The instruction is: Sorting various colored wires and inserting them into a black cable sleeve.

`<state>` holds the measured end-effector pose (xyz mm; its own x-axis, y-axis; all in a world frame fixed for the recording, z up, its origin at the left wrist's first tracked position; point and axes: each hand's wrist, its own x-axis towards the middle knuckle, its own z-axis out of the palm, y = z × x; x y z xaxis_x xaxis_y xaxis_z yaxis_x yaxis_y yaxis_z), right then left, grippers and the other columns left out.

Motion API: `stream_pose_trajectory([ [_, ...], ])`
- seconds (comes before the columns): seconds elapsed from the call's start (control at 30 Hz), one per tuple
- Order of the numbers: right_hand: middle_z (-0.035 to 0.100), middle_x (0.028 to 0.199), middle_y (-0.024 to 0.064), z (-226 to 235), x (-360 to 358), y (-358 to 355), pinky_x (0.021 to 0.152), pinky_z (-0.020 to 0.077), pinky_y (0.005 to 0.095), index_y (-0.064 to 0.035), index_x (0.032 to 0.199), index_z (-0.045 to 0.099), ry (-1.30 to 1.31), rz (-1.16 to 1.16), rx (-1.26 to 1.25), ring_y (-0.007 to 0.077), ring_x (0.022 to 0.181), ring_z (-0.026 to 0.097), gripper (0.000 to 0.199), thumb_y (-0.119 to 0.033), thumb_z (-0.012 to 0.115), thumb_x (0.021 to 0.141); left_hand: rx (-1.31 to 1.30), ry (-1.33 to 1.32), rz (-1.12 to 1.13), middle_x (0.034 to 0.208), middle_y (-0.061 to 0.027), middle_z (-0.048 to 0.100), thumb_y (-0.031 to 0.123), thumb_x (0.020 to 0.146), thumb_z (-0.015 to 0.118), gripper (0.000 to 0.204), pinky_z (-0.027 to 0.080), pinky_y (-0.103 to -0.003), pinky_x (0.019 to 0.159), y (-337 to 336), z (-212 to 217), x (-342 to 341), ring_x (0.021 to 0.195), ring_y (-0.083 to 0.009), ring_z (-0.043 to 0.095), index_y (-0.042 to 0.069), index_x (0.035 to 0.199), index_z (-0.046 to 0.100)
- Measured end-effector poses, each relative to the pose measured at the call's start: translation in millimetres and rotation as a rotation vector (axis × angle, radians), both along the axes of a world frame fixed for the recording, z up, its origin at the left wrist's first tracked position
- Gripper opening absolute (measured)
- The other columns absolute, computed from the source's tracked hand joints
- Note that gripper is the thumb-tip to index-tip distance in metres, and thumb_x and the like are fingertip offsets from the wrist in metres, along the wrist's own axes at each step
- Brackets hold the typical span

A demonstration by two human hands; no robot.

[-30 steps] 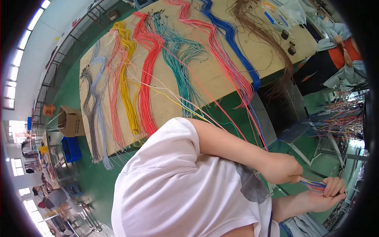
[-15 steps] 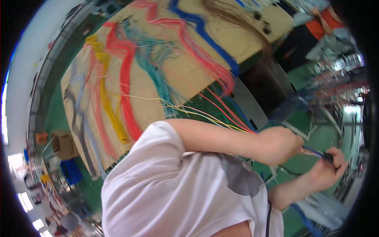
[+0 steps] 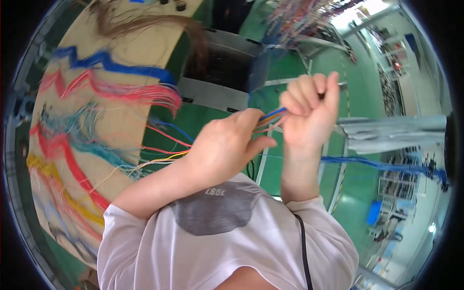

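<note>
My left hand [image 3: 227, 145] and my right hand [image 3: 309, 108] are raised close together in the middle of the view. Both are closed on a thin bundle of wires [image 3: 270, 117], blue, orange and yellow, that spans the short gap between them. My right fist sits just above and to the right of the left. Loose red, yellow and blue wire strands [image 3: 162, 147] trail from my left hand toward the board on the left. The wire ends inside both fists are hidden.
A tan harness board [image 3: 130, 58] on the left carries laid-out wire bundles in blue, red, teal, yellow and brown. A dark metal frame [image 3: 227, 67] stands behind the hands. A blue wire run [image 3: 386, 166] and a grey rack [image 3: 396, 133] lie right, over green floor.
Both hands have come up from the lower right to the middle of the view, still gripping the wires. The view has swung, so the board now sits at the far left.
</note>
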<state>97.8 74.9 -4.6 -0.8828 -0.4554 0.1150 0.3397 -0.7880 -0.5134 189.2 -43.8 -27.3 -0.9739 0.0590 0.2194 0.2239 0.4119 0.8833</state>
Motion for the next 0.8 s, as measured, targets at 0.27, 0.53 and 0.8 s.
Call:
stream_pose_trajectory([
  [0.27,0.027,0.049,-0.0029,6,1,6,0.040,0.0252,0.0206,-0.0113,0.058,0.032,-0.093,-0.184,-0.043,0.0072,0.043,0.024,0.033,-0.026,0.037,0.088,-0.007,-0.014,0.087,0.065,-0.0151,0.052,0.009,0.081,0.050,0.013,0.040,-0.028,0.053,-11,2,-2,0.056,-0.0249,0.049,-0.003,0.085,0.053],
  [0.53,0.025,0.047,-0.0038,-6,15,-7,0.037,0.0228,0.0209,-0.0118,0.058,0.032,-0.086,-0.007,-0.053,0.0071,0.041,0.021,0.036,-0.030,0.035,0.089,0.114,-0.028,0.009,0.063,-0.0185,0.050,0.010,0.082,0.049,0.014,0.038,-0.035,0.050,-2,-1,-2,0.053,-0.0321,0.046,-0.003,0.079,0.050],
  [0.8,0.022,0.046,-0.0043,-16,3,-9,0.036,0.0191,0.0209,-0.0134,0.056,0.031,-0.154,-0.068,0.032,0.0067,0.039,0.019,0.038,-0.034,0.037,0.087,0.333,-0.319,-0.056,0.061,-0.0001,0.044,0.018,0.088,0.041,0.023,0.032,-0.021,0.047,-23,-23,3,0.054,-0.0049,0.037,-0.002,0.085,0.052],
])
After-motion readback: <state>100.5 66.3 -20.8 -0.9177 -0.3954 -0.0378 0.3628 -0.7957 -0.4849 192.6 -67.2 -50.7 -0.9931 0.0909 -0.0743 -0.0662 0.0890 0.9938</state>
